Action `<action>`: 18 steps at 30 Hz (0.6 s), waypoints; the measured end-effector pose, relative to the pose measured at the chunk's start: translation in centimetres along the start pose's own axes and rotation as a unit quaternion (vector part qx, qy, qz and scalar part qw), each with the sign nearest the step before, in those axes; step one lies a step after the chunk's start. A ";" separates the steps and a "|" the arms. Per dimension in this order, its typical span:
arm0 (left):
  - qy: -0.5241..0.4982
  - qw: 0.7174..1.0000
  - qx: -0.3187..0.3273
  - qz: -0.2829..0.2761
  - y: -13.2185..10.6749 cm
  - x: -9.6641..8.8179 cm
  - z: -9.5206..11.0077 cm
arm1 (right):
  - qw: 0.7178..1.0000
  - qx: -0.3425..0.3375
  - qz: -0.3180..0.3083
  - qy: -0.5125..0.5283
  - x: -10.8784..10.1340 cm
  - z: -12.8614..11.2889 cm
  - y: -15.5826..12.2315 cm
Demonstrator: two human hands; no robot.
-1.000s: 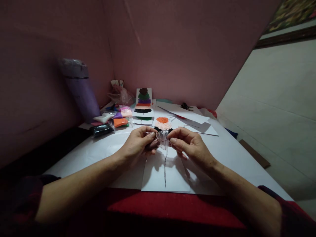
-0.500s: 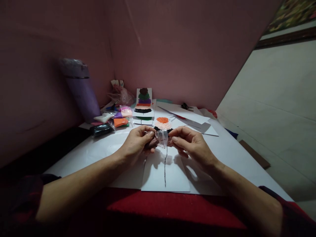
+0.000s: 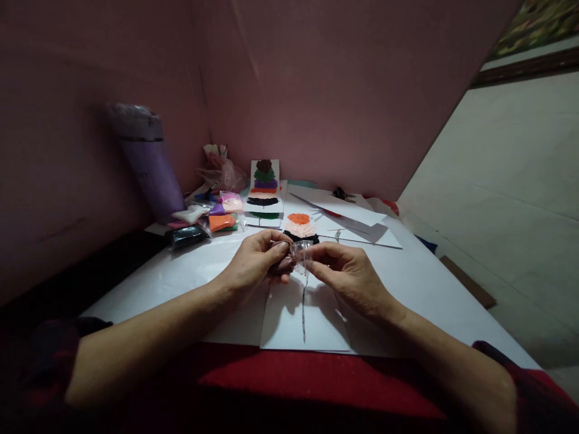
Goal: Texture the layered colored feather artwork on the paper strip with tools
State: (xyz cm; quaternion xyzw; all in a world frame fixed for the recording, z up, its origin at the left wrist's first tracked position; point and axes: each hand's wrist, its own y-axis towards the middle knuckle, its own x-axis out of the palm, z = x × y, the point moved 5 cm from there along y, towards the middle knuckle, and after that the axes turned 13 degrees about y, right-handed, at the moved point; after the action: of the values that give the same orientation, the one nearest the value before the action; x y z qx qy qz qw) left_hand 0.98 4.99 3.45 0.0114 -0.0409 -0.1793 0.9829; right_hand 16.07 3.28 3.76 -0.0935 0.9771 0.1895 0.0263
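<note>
My left hand [image 3: 251, 262] is closed on a small clear plastic packet of brown clay [image 3: 281, 265], its thumb pressed on top. At the packet's loose clear end [image 3: 302, 248], my right hand [image 3: 357, 274] pinches the plastic with its fingertips. Below both hands lies a white card [image 3: 284, 319] with a dark stem line. Bands of orange [image 3: 298, 219], pale peach [image 3: 300, 229] and black material [image 3: 294, 238] show at the card's far part. The packet and hands hide the card's middle.
Colourful clay packets [image 3: 221, 223] and a black packet [image 3: 187, 237] lie to the left, near a purple bottle [image 3: 151, 175]. Behind stands a finished-looking layered tree card [image 3: 263, 196]. White sheets [image 3: 344, 208] and dark scissors-like handles [image 3: 339, 193] are at the back right.
My right hand has moved left and slightly down, closer to my left hand, onto the packet's clear end. The brown packet has shifted a little right.
</note>
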 end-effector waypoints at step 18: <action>-0.039 0.999 0.015 -0.021 0.8 -0.7 -1.6 | 0.986 0.085 0.045 0.133 -1.0 0.3 0.5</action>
State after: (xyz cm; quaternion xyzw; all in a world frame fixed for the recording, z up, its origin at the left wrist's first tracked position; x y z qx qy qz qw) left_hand 0.71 6.01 1.79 0.0197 -0.0815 -0.1996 0.9763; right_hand 16.96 3.98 3.71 -0.0713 0.9876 0.0925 -0.1048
